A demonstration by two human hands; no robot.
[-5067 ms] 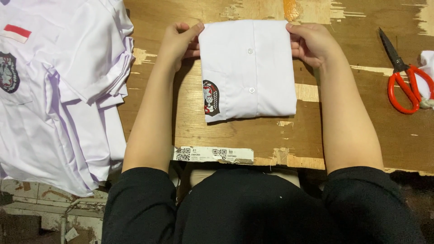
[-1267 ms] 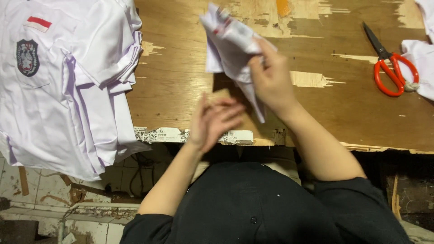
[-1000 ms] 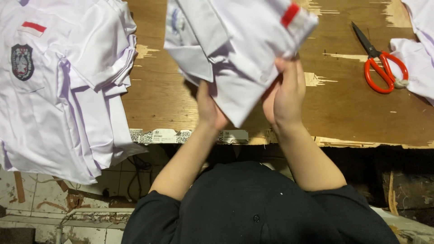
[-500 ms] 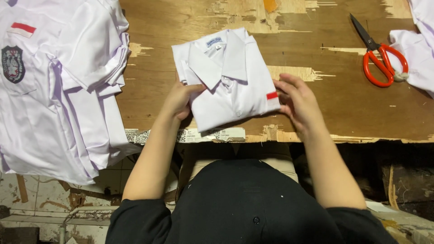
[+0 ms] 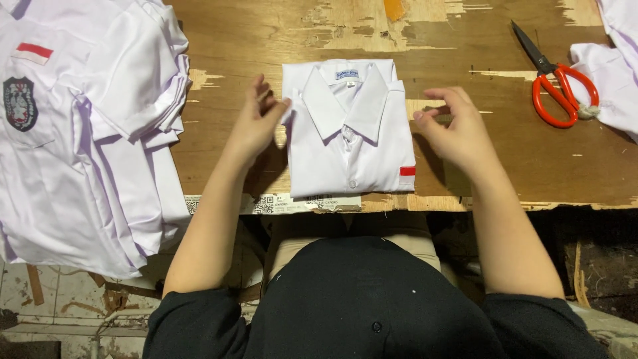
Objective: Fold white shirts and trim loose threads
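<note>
A folded white shirt point(image 5: 349, 129) lies flat on the wooden worktop point(image 5: 465, 40), collar up and away from the person, buttoned front showing, with a small red tab at its lower right edge. Its near edge sits just above a white strip label point(image 5: 272, 203) stuck along the worktop's front edge. The left hand point(image 5: 256, 123) hovers at the shirt's left side, fingers spread and loose, fingertips just at the upper left corner of the fold; whether they touch the cloth I cannot tell. The right hand point(image 5: 455, 126) is just beside the shirt's right edge, open, fingers curled slightly, holding nothing. The two hands are apart, one on either side of the shirt. To the left, a pile of white shirts point(image 5: 80, 126) hangs over the worktop's edge, the top one bearing a dark badge and a red-and-white patch. Well to the right lie orange-handled scissors point(image 5: 555, 83), blades pointing away, and beside them more white cloth point(image 5: 615, 73) at the frame's edge.
</note>
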